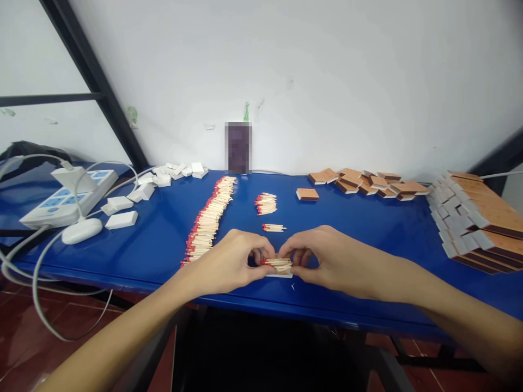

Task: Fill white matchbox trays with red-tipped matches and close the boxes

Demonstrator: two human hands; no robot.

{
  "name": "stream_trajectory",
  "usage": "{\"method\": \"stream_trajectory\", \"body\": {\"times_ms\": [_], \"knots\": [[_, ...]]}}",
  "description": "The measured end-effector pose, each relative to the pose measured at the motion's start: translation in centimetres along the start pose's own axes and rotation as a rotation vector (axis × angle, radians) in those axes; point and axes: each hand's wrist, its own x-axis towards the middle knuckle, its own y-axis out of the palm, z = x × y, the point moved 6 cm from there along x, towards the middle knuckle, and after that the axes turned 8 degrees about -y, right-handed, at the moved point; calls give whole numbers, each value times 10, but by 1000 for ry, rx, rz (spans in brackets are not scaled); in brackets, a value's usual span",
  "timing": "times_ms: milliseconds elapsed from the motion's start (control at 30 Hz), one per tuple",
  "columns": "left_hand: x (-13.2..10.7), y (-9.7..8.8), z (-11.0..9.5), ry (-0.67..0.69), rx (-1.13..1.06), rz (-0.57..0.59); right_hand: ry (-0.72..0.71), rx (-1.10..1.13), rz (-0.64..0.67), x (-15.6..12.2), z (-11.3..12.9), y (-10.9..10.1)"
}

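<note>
Near the table's front edge, my left hand (239, 262) pinches the red-headed end of a small bundle of matches (280, 264). My right hand (327, 261) is closed at the bundle's plain end, thumb and fingers on the sticks. Under the matches shows the edge of a white matchbox tray (279, 275); how far they sit inside it I cannot tell. Just beyond my hands lie a small group of matches (273, 228) and a larger one (266, 204). To the left runs a long row of matches (210, 220), heads pointing left.
White matchbox trays (121, 219) lie scattered at the left, beside a power strip (69, 198) with white cables. One brown matchbox (307, 194) stands apart from a loose pile of matchboxes (368, 182). Stacked matchboxes (482, 218) fill the right end of the blue table (392, 234).
</note>
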Motion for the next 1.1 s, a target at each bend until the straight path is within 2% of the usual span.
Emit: {"method": "stream_trajectory", "body": {"times_ms": [400,733,933,1100], "knots": [[-5,2,7,-63,-103,-28,5,10,-13,1,-4,5],[-17,-8,7,-64,-206,-11,-6,46,-15,3,-1,10],[-12,-5,12,-101,-278,1,-11,-9,-43,3,-2,10],[-7,0,17,-138,-256,-3,-14,-14,-54,3,-1,9]]}}
